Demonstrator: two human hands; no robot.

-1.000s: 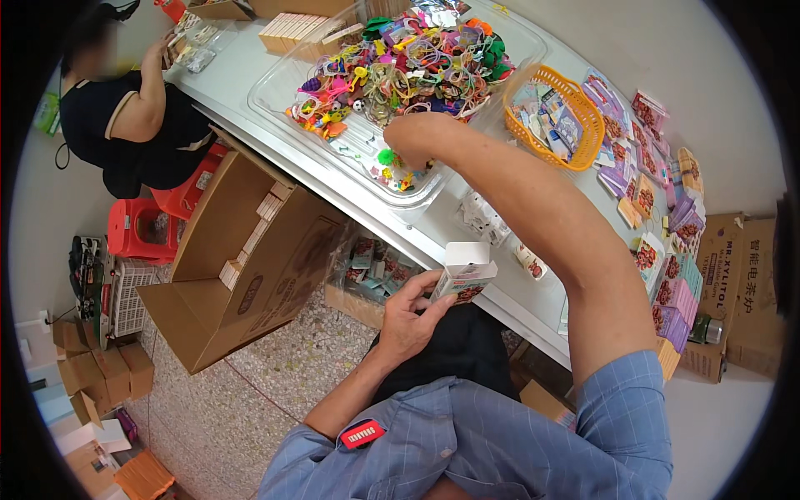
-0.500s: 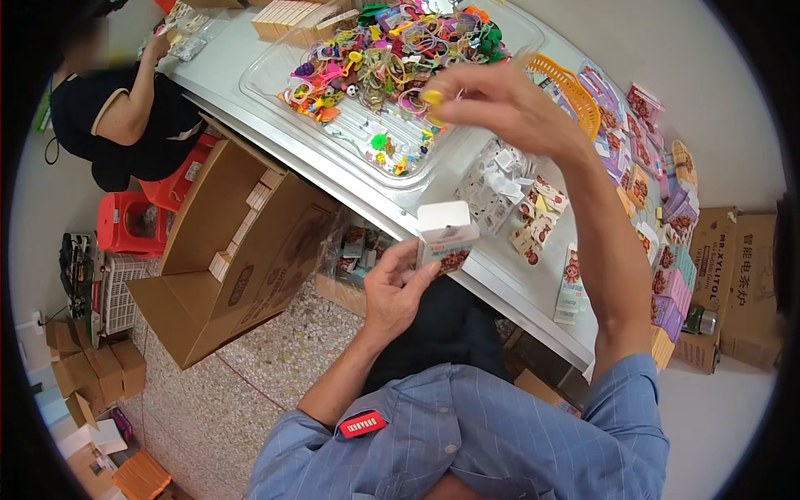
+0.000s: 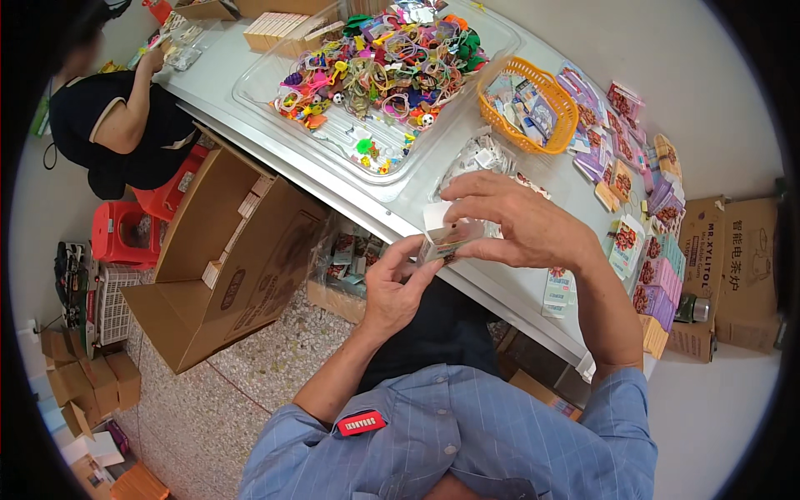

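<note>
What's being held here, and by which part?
The left hand holds a small open box by its lower part; whether the right hand, at the box's opening, holds anything cannot be told.

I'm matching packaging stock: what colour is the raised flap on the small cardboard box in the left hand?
The raised flap is white; head view shows it.

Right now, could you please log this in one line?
left hand: holds open box | right hand: at its opening | beyond: tray of toys

Downward fisheye view from head height
</note>
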